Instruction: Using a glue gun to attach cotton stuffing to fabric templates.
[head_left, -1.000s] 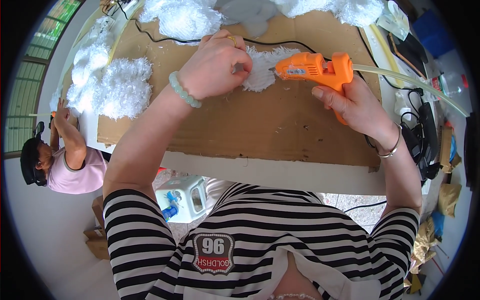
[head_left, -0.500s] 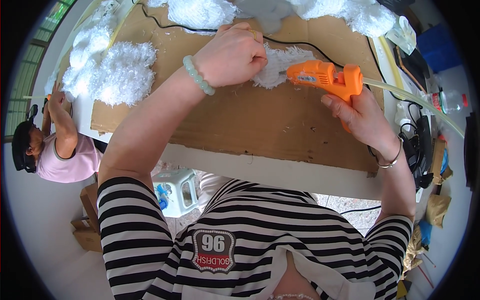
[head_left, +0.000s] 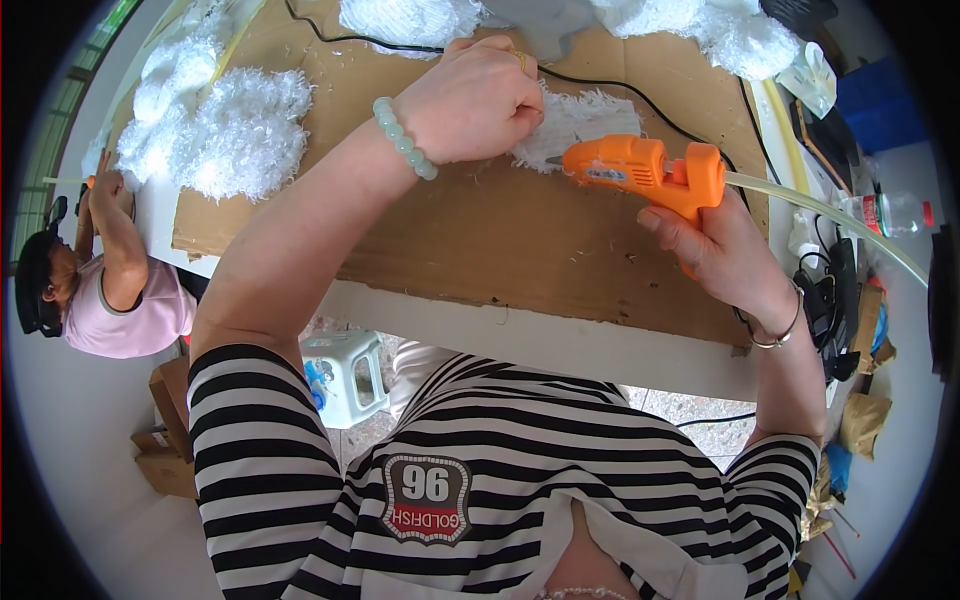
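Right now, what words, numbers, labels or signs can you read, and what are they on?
I won't copy words or numbers, but here is where they stand:
Black-and-white striped shirt: a shield-shaped grey-and-red badge with a big pale number and a word, both clear.
Orange hot glue gun: small pale label, too small to read.
Clear plastic bottle: red label, too small and blurred.
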